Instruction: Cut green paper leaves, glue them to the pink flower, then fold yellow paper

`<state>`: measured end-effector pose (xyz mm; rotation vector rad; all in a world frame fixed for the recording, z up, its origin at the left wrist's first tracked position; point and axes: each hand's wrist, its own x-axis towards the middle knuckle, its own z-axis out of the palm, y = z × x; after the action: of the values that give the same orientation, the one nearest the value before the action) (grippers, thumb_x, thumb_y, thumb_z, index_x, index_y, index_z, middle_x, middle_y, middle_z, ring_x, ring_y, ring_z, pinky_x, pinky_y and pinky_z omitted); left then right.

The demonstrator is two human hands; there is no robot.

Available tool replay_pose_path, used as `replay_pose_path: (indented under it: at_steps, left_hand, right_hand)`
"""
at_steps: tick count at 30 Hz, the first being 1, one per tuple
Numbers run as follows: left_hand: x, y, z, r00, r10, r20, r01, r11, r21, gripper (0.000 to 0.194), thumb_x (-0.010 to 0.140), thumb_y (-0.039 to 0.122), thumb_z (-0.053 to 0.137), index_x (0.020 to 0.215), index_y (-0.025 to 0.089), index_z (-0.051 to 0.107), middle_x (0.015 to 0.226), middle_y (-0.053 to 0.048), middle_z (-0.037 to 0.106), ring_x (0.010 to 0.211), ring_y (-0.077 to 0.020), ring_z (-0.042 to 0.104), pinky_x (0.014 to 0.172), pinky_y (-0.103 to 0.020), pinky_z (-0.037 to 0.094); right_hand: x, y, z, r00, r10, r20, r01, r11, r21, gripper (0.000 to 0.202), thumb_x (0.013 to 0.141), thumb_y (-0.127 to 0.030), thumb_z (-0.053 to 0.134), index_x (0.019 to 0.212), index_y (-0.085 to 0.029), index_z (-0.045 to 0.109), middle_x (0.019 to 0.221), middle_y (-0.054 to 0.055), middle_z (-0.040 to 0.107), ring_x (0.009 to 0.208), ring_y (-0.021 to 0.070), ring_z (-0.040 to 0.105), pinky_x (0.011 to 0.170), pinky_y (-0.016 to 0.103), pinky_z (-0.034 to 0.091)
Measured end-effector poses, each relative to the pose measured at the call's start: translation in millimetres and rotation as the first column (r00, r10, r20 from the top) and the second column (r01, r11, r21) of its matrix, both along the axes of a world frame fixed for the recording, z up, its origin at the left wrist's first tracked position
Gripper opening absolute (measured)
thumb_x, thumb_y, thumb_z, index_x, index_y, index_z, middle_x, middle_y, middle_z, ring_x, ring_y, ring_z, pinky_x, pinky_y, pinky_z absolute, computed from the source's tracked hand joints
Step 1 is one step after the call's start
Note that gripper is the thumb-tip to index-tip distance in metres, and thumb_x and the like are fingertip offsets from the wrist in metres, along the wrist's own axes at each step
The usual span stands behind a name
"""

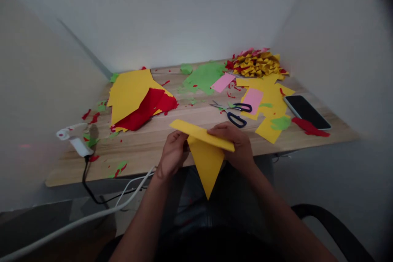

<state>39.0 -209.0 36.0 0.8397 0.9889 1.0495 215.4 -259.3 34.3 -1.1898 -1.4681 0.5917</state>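
Apparently mid-fold, the yellow paper (207, 161) is gripped along its upper strip by the left hand (172, 153) and right hand (236, 145); firm, even creasing seems called for

Pointed yellow paper (207, 163), apparently folded

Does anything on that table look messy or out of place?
Yes: torn red scraps and green scraps litter the table untidily. The scissors lie among them, handles apart, and a red strip lies right by the phone. The yellow paper in the left hand and right hand shows no tears.
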Motion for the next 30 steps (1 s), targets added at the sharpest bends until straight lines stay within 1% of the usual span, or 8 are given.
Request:
replay_pose_path:
  at_steps: [3, 9, 13, 18, 21, 24, 26, 30]
  left_hand:
    - [5.7, 10.7, -12.3, 0.998, 0.043, 0.046, -0.041, 0.998, -0.054, 0.029, 0.063, 0.036, 0.083, 0.081, 0.018, 0.069, 0.080, -0.003, 0.075, 0.063, -0.0149, 0.066, 0.047, -0.019, 0.044]
    - [1.1, 24.7, -6.2, 0.983, -0.162, 0.085, 0.173, 0.974, -0.144, 0.084, 0.070, 0.081, 0.062, 0.116, 0.011, 0.067, 0.094, -0.014, 0.075, 0.076, -0.0253, 0.071, 0.057, -0.031, 0.055]
    - [7.2, 29.6, -3.5, 0.995, -0.103, -0.010, 0.101, 0.990, -0.093, 0.068, 0.074, 0.056, 0.078, 0.127, 0.016, 0.062, 0.093, -0.008, 0.075, 0.075, -0.0195, 0.069, 0.063, -0.027, 0.055]
    - [13.8, 39.4, -14.5, 0.991, -0.018, -0.132, 0.019, 1.000, 0.006, 0.043, 0.075, 0.036, 0.081, 0.113, 0.018, 0.070, 0.092, -0.006, 0.074, 0.074, -0.0153, 0.067, 0.067, -0.025, 0.054]
    - [10.1, 42.7, -20.1, 0.994, 0.005, -0.109, -0.002, 1.000, 0.026, 0.039, 0.073, 0.030, 0.082, 0.109, 0.020, 0.073, 0.092, -0.004, 0.072, 0.075, -0.0123, 0.065, 0.067, -0.021, 0.053]
    - [7.1, 41.7, -19.2, 0.997, 0.054, -0.048, -0.053, 0.998, 0.018, 0.040, 0.070, 0.028, 0.083, 0.109, 0.021, 0.074, 0.092, -0.002, 0.069, 0.075, -0.0110, 0.063, 0.067, -0.020, 0.052]
    - [7.1, 40.0, -17.2, 0.998, 0.062, -0.018, -0.062, 0.998, 0.014, 0.043, 0.068, 0.027, 0.084, 0.109, 0.021, 0.074, 0.093, -0.002, 0.067, 0.076, -0.0111, 0.062, 0.068, -0.020, 0.052]
    - [8.2, 37.4, -18.0, 1.000, 0.007, -0.013, -0.007, 0.999, 0.038, 0.045, 0.069, 0.026, 0.084, 0.113, 0.023, 0.072, 0.097, -0.003, 0.067, 0.075, -0.0118, 0.063, 0.067, -0.022, 0.052]
  right_hand:
    - [11.9, -2.8, -17.3, 0.951, -0.037, 0.308, -0.013, 0.987, 0.158, 0.029, 0.094, -0.019, 0.058, 0.111, -0.033, 0.077, 0.113, 0.005, 0.071, 0.093, 0.0173, 0.068, 0.077, 0.030, 0.057]
    - [17.2, 11.3, -37.3, 0.814, -0.172, 0.555, -0.022, 0.945, 0.326, 0.033, 0.096, -0.008, 0.054, 0.120, -0.022, 0.072, 0.111, 0.012, 0.067, 0.101, 0.0207, 0.063, 0.082, 0.033, 0.057]
    - [18.6, 16.7, -33.6, 0.788, -0.136, 0.601, -0.067, 0.951, 0.302, 0.033, 0.095, -0.006, 0.055, 0.119, -0.022, 0.070, 0.110, 0.011, 0.066, 0.098, 0.0208, 0.060, 0.082, 0.033, 0.057]
    - [18.8, 14.4, -29.7, 0.765, -0.016, 0.644, -0.180, 0.955, 0.237, 0.035, 0.093, -0.007, 0.055, 0.122, -0.021, 0.068, 0.118, 0.013, 0.066, 0.106, 0.0233, 0.060, 0.088, 0.038, 0.056]
    - [18.0, 11.4, -26.3, 0.780, 0.120, 0.614, -0.248, 0.960, 0.128, 0.039, 0.091, -0.015, 0.063, 0.128, -0.026, 0.065, 0.135, 0.014, 0.058, 0.121, 0.0265, 0.056, 0.099, 0.045, 0.052]
    - [20.1, 9.4, -21.8, 0.843, 0.232, 0.485, -0.289, 0.956, 0.046, 0.057, 0.085, -0.049, 0.074, 0.135, -0.027, 0.060, 0.145, 0.015, 0.050, 0.132, 0.0313, 0.049, 0.107, 0.050, 0.046]
    - [22.7, 10.6, -20.9, 0.922, 0.227, 0.313, -0.241, 0.970, 0.007, 0.073, 0.081, -0.069, 0.067, 0.139, -0.027, 0.056, 0.144, 0.015, 0.051, 0.133, 0.0327, 0.049, 0.109, 0.051, 0.044]
    - [22.2, 20.9, -22.9, 0.990, 0.135, -0.042, -0.141, 0.957, -0.253, 0.056, 0.095, -0.061, 0.051, 0.138, -0.025, 0.057, 0.119, 0.011, 0.069, 0.109, 0.0259, 0.066, 0.094, 0.042, 0.052]
